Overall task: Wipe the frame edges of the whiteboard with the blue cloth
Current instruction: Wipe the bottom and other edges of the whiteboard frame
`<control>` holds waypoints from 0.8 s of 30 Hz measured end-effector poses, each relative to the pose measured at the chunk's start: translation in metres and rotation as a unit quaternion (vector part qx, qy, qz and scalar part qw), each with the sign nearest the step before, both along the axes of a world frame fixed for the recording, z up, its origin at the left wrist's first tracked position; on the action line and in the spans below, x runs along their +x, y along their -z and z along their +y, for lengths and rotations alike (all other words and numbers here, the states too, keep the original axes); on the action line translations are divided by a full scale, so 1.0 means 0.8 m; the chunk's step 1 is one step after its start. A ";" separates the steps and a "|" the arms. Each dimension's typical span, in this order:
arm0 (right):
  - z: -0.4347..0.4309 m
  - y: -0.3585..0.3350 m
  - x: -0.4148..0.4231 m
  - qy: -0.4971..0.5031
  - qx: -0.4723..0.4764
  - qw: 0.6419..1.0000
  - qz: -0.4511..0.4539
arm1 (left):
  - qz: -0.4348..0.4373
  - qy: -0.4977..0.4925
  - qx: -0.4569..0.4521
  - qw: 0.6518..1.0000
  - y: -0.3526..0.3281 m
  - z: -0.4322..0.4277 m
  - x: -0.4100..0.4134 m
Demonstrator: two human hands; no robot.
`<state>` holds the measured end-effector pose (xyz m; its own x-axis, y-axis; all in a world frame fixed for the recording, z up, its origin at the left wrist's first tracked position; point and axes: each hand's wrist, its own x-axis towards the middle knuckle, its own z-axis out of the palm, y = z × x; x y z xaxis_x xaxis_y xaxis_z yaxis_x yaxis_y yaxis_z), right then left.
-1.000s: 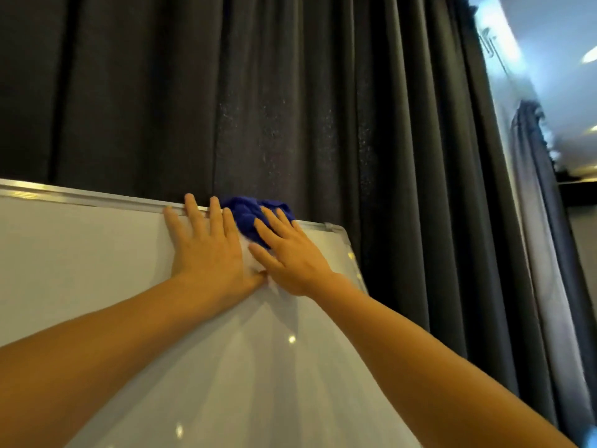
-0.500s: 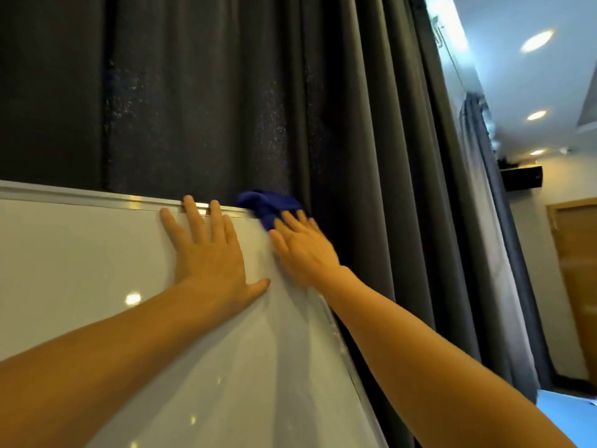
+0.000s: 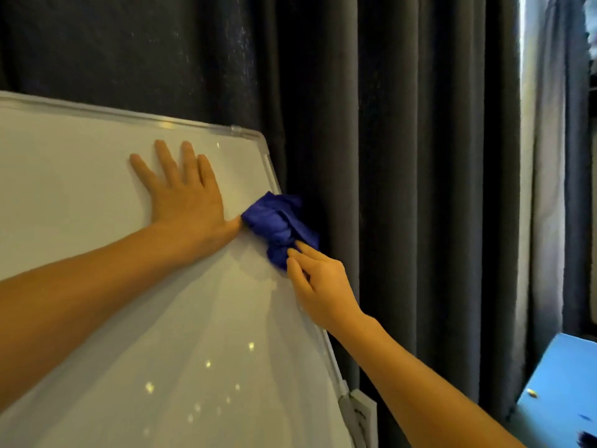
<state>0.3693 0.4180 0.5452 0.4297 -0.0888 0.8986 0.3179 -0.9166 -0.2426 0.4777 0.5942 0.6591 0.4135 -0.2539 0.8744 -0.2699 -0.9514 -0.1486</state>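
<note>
Whiteboard frame job, right side edge in hand. Right hand pinches the bunched blue cloth by its lower end, fingers curled closed on the fabric, and the wad sits pressed over the right edge of the board, a little below the top right corner. Part of the cloth laps onto the white face, part hangs off past the frame toward the dark curtain. Left hand holds nothing: flat on the board face, fingers spread, thumb just touching the cloth, bracing the panel near the top edge.

Step, as I read it: wiping down the right frame edge, upper stretch. Top edge rail is bare and looks untouched by either hand now.

Next move needs the cloth kept wrapped over the rail and dragged down along the edge toward the bracket near the bottom right. Grip is only on the cloth's tail, so it may roll off the rail; a fuller hold would help. Keep the left palm bracing, board looks tilted.
</note>
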 end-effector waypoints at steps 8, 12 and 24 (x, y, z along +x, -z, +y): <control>-0.045 0.149 -0.090 -0.054 0.023 0.991 0.124 | 0.074 0.233 0.177 0.953 0.140 -0.076 -0.086; -0.070 0.151 -0.140 -0.039 0.068 0.973 0.218 | 0.149 0.327 0.300 0.884 0.226 -0.088 -0.153; -0.043 0.163 -0.318 -0.332 0.540 0.725 0.268 | 0.814 0.498 -0.183 0.236 0.302 -0.064 -0.285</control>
<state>0.1145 0.3834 0.4144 0.9619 -0.2308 0.1467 0.1970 0.2125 -0.9571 0.2499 0.5426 0.4172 0.1710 -0.9651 -0.1981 0.1974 -0.1635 0.9666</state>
